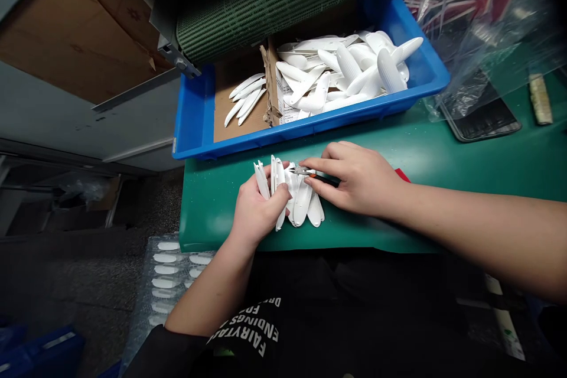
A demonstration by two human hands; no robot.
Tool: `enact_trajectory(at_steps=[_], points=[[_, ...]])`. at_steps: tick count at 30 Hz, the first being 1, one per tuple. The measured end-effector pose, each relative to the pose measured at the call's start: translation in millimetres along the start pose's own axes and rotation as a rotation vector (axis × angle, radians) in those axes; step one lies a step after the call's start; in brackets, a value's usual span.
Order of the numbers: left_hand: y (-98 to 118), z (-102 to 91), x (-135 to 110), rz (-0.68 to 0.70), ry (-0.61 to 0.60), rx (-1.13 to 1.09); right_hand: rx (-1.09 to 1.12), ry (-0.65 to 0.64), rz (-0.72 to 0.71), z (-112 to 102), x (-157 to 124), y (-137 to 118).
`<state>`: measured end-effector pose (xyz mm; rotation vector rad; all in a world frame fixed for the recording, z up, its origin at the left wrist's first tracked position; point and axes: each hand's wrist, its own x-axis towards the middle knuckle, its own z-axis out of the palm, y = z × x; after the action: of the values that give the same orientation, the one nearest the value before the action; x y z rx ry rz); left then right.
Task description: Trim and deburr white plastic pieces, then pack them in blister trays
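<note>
Evidently the step in hand is close work with a small pair of cutters [302, 170] on slim white pieces [280, 195], just below the middle of the frame. The next move seems to call for a steady left grip and careful placing of the tips, so that only the intended spot is nipped.

Nearest, dark clothing with white lettering [254, 331] fills the lower middle. Beyond it, the left hand [259, 207] is curled around several upright pieces, thumb pressed on the front one. The right hand [358, 177] is part closed, thumb and fingers around the dark handles, the cutter tips at the upper ends of more pieces [303, 204] fanned out beside the left hand. Whether the blades are closed, I cannot tell; nor is it clear whether the fanned pieces rest wholly on the green table [390, 230].

Farther off, in the upper middle, a blue tray [195, 112] holds a big heap of white pieces [349, 71] right of a cardboard divider [269, 82] and a small group [245, 97] left of it. Above, a green ridged belt [283, 3] overhangs the tray.
</note>
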<state>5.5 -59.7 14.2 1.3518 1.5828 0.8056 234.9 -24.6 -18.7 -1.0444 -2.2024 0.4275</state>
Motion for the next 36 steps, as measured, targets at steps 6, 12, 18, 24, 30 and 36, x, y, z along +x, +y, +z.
enact_trajectory(at_steps=[6,12,18,24,30,36], points=[[8.9,4.8,-3.7,-0.01,-0.007,0.002,-0.123,-0.066,-0.105,1.6,-2.2,-7.5],[4.6,8.5,-3.9,-0.009,0.045,-0.001,-0.205,-0.083,-0.106,0.9,-2.8,-11.4],[2.9,11.6,-4.8,-0.006,0.074,0.017,-0.237,-0.103,-0.1,0.4,-3.4,-13.8],[2.7,12.5,-4.8,0.007,0.092,0.066,-0.253,-0.117,-0.086,0.1,-2.5,-16.6],[3.0,14.0,-5.1,-0.011,0.093,0.07,-0.252,-0.143,-0.071,0.8,-2.8,-15.8],[2.2,17.8,-6.4,-0.054,0.095,-0.009,-0.237,-0.186,-0.055,1.9,-4.5,-15.3]])
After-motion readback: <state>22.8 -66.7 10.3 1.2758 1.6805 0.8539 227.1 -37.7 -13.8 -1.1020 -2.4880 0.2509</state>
